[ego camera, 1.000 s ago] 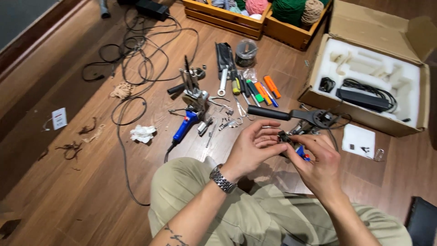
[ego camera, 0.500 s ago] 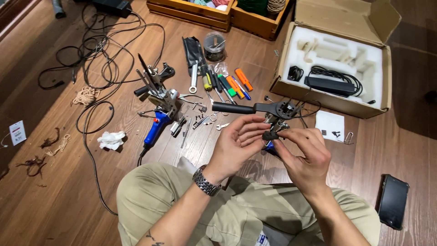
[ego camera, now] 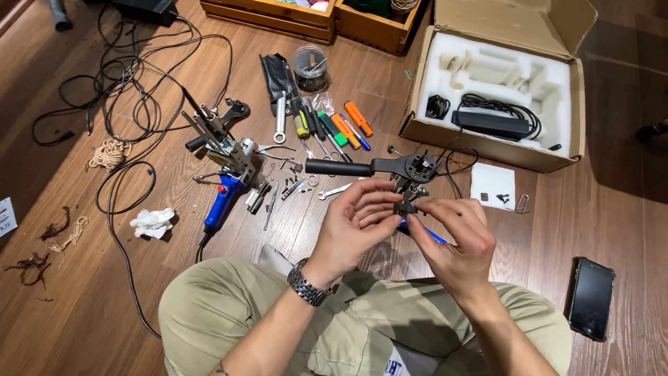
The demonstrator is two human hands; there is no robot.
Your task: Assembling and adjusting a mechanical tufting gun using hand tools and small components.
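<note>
I sit cross-legged on a wooden floor. My left hand, with a metal watch on its wrist, and my right hand meet over my knees and pinch a small black part between their fingertips. A blue-handled tool pokes out beneath my right hand. Just beyond my fingers lies a black handle with a round metal head and thin wires. To the left rests a blue-handled tufting-gun-like machine.
Screwdrivers and a wrench are spread on the floor by a clear jar. An open cardboard box with white foam holds a black power adapter. A phone lies at right; black cables sprawl at left; wooden crates stand behind.
The camera view has shifted a little, so the floor items sit further left in the picture. My hands stay together on the small part, fingers slightly rearranged.
</note>
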